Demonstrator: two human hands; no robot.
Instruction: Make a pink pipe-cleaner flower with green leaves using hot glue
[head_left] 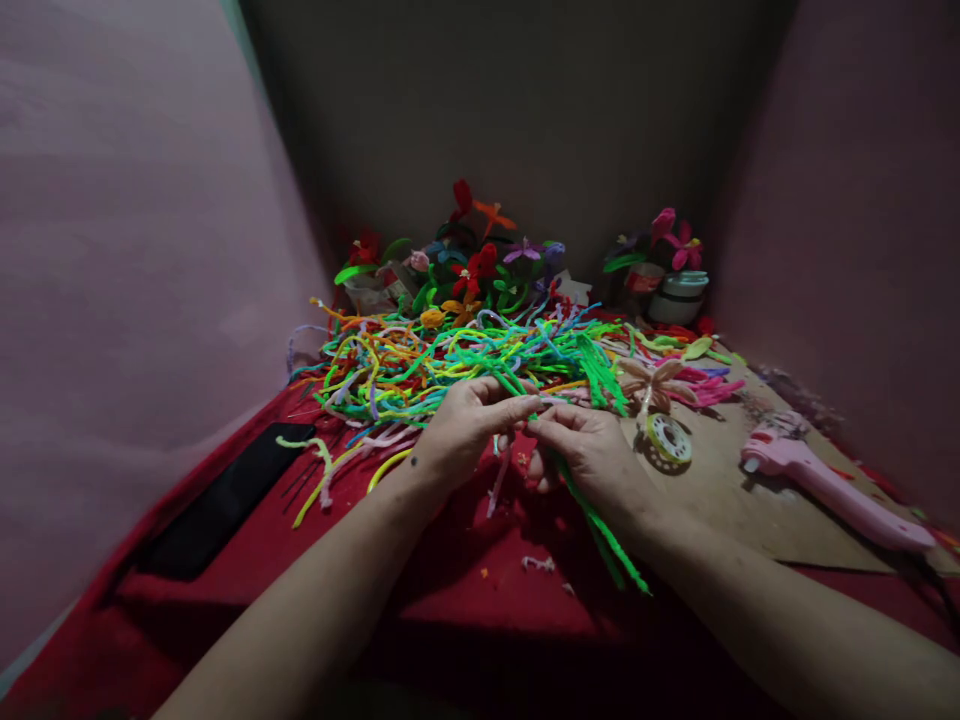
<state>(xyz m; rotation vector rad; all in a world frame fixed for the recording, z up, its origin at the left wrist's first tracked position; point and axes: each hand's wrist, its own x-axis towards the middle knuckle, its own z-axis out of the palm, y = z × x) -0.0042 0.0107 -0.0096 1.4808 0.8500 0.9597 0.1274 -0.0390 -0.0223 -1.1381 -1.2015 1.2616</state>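
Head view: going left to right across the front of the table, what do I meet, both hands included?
Black phone → left hand → right hand → yellow-rimmed spool → pink glue gun.

Fuzzy stems (600,522): bright green, slim, several together; held aslant, lower ends toward tabletop's (457,575) near edge.

Table (457,575): phone (225,500) at left; heap of pipe cleaners (405,365) at centre; flowers (478,265) behind heap; jar (679,300) at right rear. Board (712,505) at right, bearing roll (667,440), glue gun (840,485) farther right. Left hand (466,425), right hand (596,455) before heap, strands (604,530) at fingertips.
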